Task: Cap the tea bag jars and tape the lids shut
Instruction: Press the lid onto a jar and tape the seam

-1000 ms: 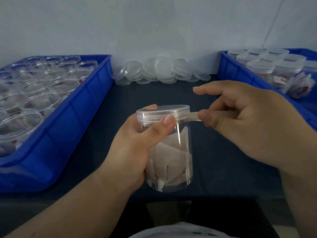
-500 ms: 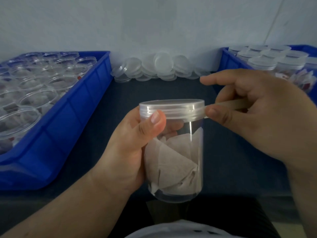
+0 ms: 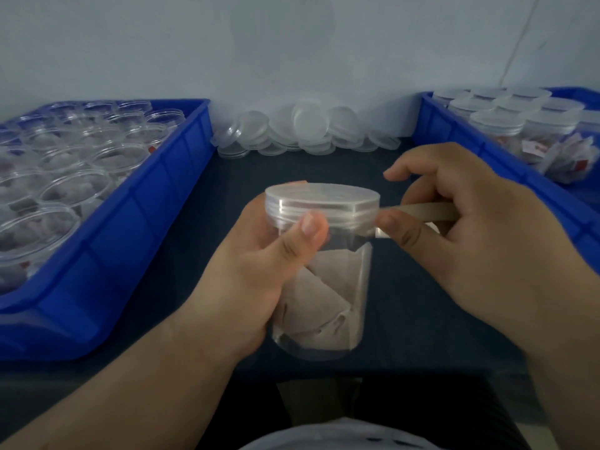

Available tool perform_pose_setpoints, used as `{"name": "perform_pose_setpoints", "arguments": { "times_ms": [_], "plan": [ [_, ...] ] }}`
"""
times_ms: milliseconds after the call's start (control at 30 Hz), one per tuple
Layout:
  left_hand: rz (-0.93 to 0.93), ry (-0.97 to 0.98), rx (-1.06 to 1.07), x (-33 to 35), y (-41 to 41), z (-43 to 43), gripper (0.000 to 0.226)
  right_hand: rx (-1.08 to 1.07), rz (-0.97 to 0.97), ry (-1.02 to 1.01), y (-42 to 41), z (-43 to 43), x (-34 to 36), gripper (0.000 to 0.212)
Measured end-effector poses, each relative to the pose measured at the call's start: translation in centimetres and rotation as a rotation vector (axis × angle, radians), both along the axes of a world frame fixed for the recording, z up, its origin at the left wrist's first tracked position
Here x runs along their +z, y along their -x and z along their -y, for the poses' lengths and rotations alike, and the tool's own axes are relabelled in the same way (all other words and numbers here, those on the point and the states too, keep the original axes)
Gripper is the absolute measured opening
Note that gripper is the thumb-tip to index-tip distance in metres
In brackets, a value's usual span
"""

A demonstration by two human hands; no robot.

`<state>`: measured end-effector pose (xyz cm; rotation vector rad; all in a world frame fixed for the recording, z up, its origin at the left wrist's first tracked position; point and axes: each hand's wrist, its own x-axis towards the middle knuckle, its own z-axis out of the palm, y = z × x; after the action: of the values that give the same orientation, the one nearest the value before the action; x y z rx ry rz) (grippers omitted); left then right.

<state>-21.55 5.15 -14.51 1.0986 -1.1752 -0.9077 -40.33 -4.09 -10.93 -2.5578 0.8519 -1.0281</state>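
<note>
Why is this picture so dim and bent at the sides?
Head view: dim, flat light, soft sheen on the lid. Head view: the wide lens bows the left blue crate outward. Head view: the jar in the left hand and the tape strip pinched by the right hand are sharp; open jars at the left edge smear.

Dim, flat indoor light with a bluish cast, pale wall (image 3: pixel 292 43) brightest at top, dark desk (image 3: pixel 220 190) swallowing shadow detail, soft sheen on the jar lid (image 3: pixel 321 193), wide-angle bowing at the left blue tray (image 3: pixel 97 254), overall soft focus
</note>
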Motion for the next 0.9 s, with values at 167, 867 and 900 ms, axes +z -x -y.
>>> {"name": "perform_pose_setpoints", "arguments": {
  "times_ms": [167,867,900],
  "plan": [
    [-0.196,-0.064,0.166,-0.8,0.1,0.2,0.051,-0.015,0.073,-0.024,0.1,-0.1,0.4,0.022],
    [-0.225,0.083,0.017,-0.6,0.7,-0.3,0.064,-0.028,0.188,0.047,-1.0,-0.2,-0.5,0.027],
    [-0.238,0.082,-0.013,-0.5,0.8,-0.3,0.06,-0.027,0.177,0.035,-0.9,-0.1,-0.6,0.029]
  ]
}}
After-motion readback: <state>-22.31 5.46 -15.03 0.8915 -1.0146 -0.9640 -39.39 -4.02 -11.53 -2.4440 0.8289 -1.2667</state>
